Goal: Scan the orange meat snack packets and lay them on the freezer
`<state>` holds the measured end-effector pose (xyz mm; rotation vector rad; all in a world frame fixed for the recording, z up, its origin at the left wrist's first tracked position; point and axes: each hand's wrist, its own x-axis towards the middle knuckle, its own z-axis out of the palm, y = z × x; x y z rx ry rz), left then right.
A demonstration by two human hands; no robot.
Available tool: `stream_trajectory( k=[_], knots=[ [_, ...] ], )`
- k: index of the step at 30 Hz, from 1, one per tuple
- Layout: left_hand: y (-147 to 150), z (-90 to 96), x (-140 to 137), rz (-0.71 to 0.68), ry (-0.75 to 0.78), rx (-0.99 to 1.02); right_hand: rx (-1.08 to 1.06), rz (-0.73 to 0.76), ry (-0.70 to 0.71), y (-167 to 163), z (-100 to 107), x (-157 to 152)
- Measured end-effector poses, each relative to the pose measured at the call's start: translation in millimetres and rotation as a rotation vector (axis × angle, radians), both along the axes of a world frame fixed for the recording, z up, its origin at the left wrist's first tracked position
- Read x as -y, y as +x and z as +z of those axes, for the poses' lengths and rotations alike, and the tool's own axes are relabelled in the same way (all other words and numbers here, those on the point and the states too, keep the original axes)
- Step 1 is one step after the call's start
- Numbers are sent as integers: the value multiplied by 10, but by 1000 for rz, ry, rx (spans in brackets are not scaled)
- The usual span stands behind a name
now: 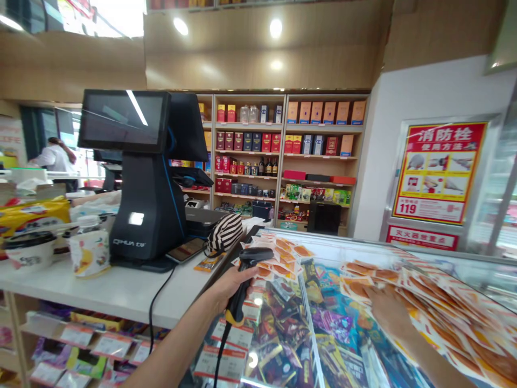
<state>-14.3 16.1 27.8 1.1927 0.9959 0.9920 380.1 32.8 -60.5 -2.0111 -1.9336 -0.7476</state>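
My left hand (234, 284) is wrapped around a black and yellow barcode scanner (239, 299), held upright over the near edge of the glass-topped freezer (258, 345). Its cable hangs down from the handle. My right hand (388, 308) reaches over the glass with fingers stretched out, resting on flat packets of orange-brown food (440, 307). These packets lie in an overlapping spread on the right. A smaller group of similar packets (283, 256) lies just beyond the scanner. Colourful wrapped ice creams (278, 339) show beneath the glass.
A black point-of-sale terminal (141, 210) stands on the white counter (133, 288) at left, beside a phone (186, 251), a striped cloth item (224, 233) and cups (30, 250). Shelves of boxed goods (250, 141) line the back wall. A person (56, 159) is far left.
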Motion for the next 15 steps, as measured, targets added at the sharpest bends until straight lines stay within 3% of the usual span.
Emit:
stream_trajectory(
  k=[3,5,9,15],
  knots=[
    [-65,-75,-9,28,-17,-19,-42,-95,-114,-2,9,12],
    [-96,-119,-18,58,-16,-20,-139,-71,-146,-162,126,-55],
    [-169,-170,-28,77,-14,-6,-265,147,-183,-794,328,-394],
    [-359,-146,85,22,-18,-3,-375,296,-214,-1726,246,-1018]
  ],
)
